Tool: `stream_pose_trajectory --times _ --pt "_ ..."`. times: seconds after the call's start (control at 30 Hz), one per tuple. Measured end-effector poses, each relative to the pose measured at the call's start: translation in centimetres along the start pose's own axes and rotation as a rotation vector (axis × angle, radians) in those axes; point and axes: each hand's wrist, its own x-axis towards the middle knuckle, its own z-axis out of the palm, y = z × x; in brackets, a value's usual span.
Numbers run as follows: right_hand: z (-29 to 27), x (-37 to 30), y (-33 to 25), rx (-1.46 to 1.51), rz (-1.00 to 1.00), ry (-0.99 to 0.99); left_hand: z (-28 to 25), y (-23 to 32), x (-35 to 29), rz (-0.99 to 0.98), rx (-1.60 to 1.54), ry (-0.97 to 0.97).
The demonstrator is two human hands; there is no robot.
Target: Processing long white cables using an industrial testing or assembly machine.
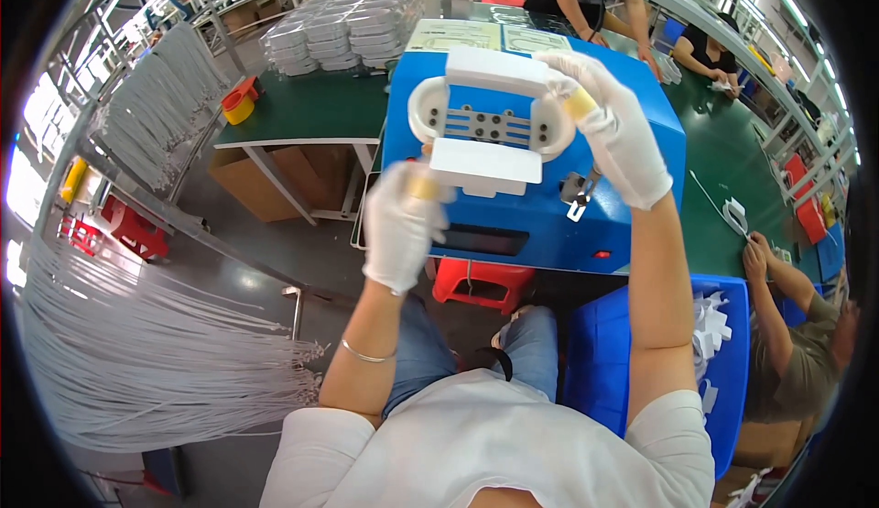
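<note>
A blue bench machine [423, 77] stands before me, with a metal fixture [492, 126] set in a white oval ring [427, 116] on top. A long white block [499, 70] lies at the fixture's far side; another white block [485, 162] with a stepped lower edge lies at its near side. My right hand [615, 123], in a white glove with yellow fingertips, is closed at the far block's right end; what its fingers pinch is too small to name. My left hand [401, 224], gloved alike and smeared by motion, is beside the near block's left end.
A small metal clamp [577, 193] sits on the machine's right. A blue bin [600, 348] with white pieces stands below right. White cables [174, 352] hang on racks at left. Stacked clear trays [343, 27] stand on a green table [302, 109]. Co-workers' arms [774, 297] are at right.
</note>
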Motion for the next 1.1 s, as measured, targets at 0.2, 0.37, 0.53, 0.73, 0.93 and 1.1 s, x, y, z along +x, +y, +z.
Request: stream_pose_trajectory --times 0.2,0.37,0.53,0.73,0.93,1.1 --pt "2.4 2.4 -1.6 -0.263 -0.136 0.015 1.3 -0.5 0.6 -0.202 -0.225 -0.181" --pt "2.1 1.1 -1.8 -0.297 -0.011 -0.008 0.7 -0.5 0.7 -0.236 -0.237 -0.281" --pt "2.0 -2.3 -2.1 -0.521 -0.260 0.154 -9.7 0.1 -0.5 0.581 0.568 0.398" --pt "0.0 -6.5 -1.9 -0.150 -0.062 0.229 -28.4 5.8 -4.4 0.479 1.154 1.716" --pt "1.4 -7.3 -3.0 0.049 -0.119 0.069 -33.9 10.8 -5.9 0.072 1.114 1.637" --pt "2.5 -8.0 -3.4 -0.066 -0.179 0.077 -35.7 11.2 -6.5 0.109 1.265 1.567"
